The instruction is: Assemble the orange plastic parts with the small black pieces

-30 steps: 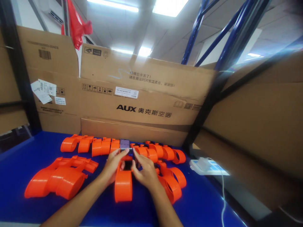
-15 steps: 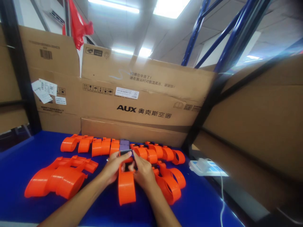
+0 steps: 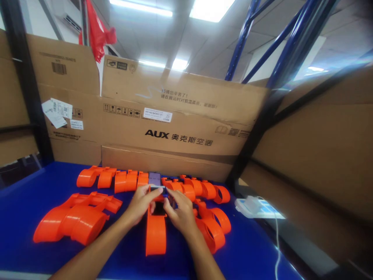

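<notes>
Between my hands is an orange plastic part (image 3: pixel 156 235) with a wide curved band hanging toward me and a frame-like upper end. My left hand (image 3: pixel 140 204) is closed around the upper left of this part, its thumb pressed along the top edge. My right hand (image 3: pixel 183 214) pinches at the top right corner, where a small dark blue piece (image 3: pixel 166 192) shows between thumb and fingers. The fingers hide how that piece sits against the orange part. Just beyond my hands a phone (image 3: pixel 154 178) leans upright with its screen lit.
More orange parts stand in a back row, left (image 3: pixel 106 179) and right (image 3: pixel 201 188). Larger orange parts lie at the left (image 3: pixel 71 221) and right (image 3: pixel 214 231). A cardboard wall (image 3: pixel 175 159) closes the back of the blue table (image 3: pixel 131 256). A white power strip (image 3: pixel 259 209) with a cable is at the right.
My right hand has shifted slightly right, its thumb and fingers now more apart around the small dark blue piece. The orange part's band hangs a little lower.
</notes>
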Motion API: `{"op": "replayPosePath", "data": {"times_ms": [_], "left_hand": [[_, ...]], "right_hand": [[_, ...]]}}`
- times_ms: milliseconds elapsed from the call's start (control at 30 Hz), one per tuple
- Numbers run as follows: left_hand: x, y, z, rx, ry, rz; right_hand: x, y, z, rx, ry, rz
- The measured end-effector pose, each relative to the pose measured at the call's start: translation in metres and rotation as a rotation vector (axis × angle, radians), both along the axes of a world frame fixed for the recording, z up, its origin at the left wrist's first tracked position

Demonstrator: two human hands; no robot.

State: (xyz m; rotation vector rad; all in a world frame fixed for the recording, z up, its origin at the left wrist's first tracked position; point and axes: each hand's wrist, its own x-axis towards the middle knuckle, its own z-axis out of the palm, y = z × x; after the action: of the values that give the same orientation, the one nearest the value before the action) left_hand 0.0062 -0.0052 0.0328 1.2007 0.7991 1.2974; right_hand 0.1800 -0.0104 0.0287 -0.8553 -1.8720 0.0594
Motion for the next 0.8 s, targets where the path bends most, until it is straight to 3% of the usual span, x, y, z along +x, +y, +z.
{"op": "replayPosePath", "data": {"times_ms": [167, 267, 400, 533, 800], "left_hand": [[-0.009, 0.002, 0.008, -0.036, -0.069, -0.006], [-0.018, 0.004, 0.016, -0.096, -0.180, 0.038], [-0.032, 0.002, 0.027, -0.273, -0.409, -0.140], [-0.040, 0.000, 0.034, -0.349, -0.624, -0.173], [-0.046, 0.010, 0.025, -0.399, -0.541, -0.082]], "right_hand": [[0.005, -0.004, 0.011, -0.081, 0.209, -0.066], [0.004, 0.000, 0.012, -0.101, 0.156, -0.101], [-0.003, 0.007, 0.003, -0.216, 0.019, -0.082], [-0.011, 0.011, -0.009, -0.410, -0.011, 0.048], [-0.019, 0.010, -0.014, -0.416, -0.018, 0.136]]}}
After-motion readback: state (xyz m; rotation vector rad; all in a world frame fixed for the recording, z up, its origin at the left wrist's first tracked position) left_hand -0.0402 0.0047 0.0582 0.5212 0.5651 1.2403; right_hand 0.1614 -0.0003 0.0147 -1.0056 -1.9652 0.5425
